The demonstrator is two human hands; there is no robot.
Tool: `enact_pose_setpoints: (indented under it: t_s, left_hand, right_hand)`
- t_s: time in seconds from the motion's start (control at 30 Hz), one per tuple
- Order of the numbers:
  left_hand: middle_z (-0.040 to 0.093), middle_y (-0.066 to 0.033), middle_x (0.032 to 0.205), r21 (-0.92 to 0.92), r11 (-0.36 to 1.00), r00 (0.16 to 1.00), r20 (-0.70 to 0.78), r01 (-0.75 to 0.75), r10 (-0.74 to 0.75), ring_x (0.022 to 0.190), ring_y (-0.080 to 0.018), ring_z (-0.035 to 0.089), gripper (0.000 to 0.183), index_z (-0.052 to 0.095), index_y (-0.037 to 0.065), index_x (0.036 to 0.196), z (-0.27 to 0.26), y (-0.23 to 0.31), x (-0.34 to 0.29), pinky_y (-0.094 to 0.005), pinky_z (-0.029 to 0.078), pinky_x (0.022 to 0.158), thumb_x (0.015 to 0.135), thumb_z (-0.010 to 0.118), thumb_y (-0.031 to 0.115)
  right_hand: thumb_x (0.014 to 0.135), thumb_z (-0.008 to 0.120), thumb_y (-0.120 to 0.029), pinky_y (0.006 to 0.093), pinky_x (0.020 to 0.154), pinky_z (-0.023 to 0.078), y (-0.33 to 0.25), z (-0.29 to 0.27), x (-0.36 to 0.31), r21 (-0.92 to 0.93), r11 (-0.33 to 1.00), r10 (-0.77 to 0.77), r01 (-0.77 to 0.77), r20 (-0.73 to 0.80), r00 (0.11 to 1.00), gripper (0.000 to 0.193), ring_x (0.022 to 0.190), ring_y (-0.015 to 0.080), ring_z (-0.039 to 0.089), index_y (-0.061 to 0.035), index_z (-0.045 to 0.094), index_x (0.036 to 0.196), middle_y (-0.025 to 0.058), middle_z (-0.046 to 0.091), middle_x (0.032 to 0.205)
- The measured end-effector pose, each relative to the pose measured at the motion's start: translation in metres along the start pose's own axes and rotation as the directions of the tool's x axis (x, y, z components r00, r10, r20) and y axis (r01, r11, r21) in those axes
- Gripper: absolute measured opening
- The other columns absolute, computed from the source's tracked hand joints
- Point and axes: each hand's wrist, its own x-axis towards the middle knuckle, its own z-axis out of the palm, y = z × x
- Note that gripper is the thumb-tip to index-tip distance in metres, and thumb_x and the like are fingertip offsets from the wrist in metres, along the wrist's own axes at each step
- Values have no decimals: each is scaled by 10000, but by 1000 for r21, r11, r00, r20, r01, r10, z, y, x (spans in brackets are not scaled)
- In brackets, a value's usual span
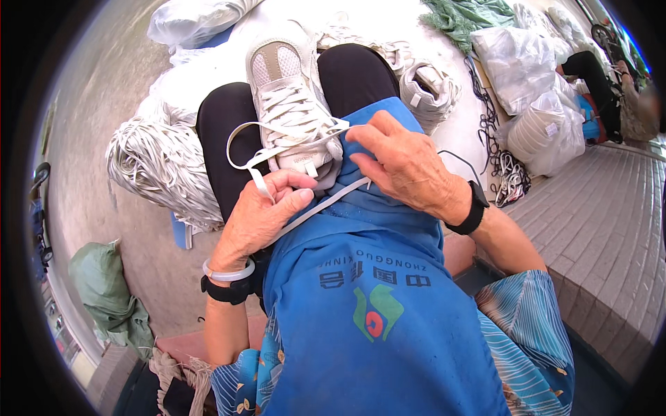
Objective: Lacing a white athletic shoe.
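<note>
Sneaker [298,104], white with beige panels, lies lengthwise on the wearer's dark-trousered lap between the knees, its toe pointing away and its tongue and heel opening toward the body. Its flat white shoelace [305,143] zigzags up the front, and a loose loop swings out past the shoe's left side. From my end, I see the left hand [260,208] beside the heel opening, thumb and forefinger bent close together; a strand drops behind its fingers, but I cannot tell whether it is gripped. The right hand [409,166] hangs over the other side with fingers curled, thumb and forefinger apart. Lace meets the forefinger's tip, though I can't make out a pinch. Another white strand slants across the blue apron [374,256] between the hands.

Left of the knees I have a thick bundle of white laces [163,170]; beyond the right knee, a second pale sneaker [428,93]. Farther right are dark cords [487,132] and filled clear plastic bags [517,66], with another person's dark-clad leg [588,67] past them. A green sack [104,291] slumps at lower left.
</note>
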Motion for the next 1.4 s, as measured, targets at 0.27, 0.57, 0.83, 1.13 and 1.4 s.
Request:
enact_pose_setpoints:
  t_s: [0.27, 0.57, 0.83, 1.13, 1.4]
  left_hand:
    - [571, 65, 775, -21, 1000, 999, -32, 15, -16, 671, -9, 435, 242, 668, 23, 1026, 1, 4, -2, -172, 343, 581, 914, 646, 236]
    - [520, 83, 707, -20, 1000, 1000, 23, -10, 11, 612, -4, 393, 241, 682, 39, 995, -3, -1, 0, -174, 291, 526, 933, 614, 261]
    - [568, 67, 748, -34, 999, 999, 29, -18, 19, 651, -26, 443, 254, 691, 32, 999, -5, -1, 0, -177, 352, 585, 934, 616, 265]
    - [546, 55, 686, -69, 933, 853, -433, -353, 290, 674, -39, 494, 212, 620, 16, 1096, -3, 15, 4, -213, 408, 606, 905, 618, 110]
    - [397, 60, 617, 563, 815, 784, -442, -135, 435, 584, -49, 363, 161, 611, 45, 1058, -19, 28, 28, -219, 352, 544, 923, 610, 132]
  right_hand:
    - [746, 617, -32, 352, 561, 489, -7, 21, 18, -122, 989, -89, 80, -73, 993, 147, 673, 264, 599, -33, 530, 864, 105, 483, 856]
    - [735, 616, -33, 388, 577, 466, 3, -5, 16, -103, 994, 16, -23, -72, 997, 98, 660, 302, 558, -39, 540, 797, 114, 471, 801]
    - [755, 568, -32, 418, 645, 471, 26, -11, 10, -12, 960, 281, -281, 52, 958, 92, 702, 319, 562, -37, 589, 845, 128, 534, 813]
    - [822, 623, -88, 390, 688, 519, 4, 1, 27, 102, 992, 88, -73, -157, 984, 278, 802, 318, 617, -77, 585, 1097, 129, 563, 950]
    - [808, 614, -73, 431, 646, 498, 18, 21, 34, 72, 997, -5, 4, 26, 1000, 165, 776, 351, 608, -48, 558, 961, 123, 547, 878]
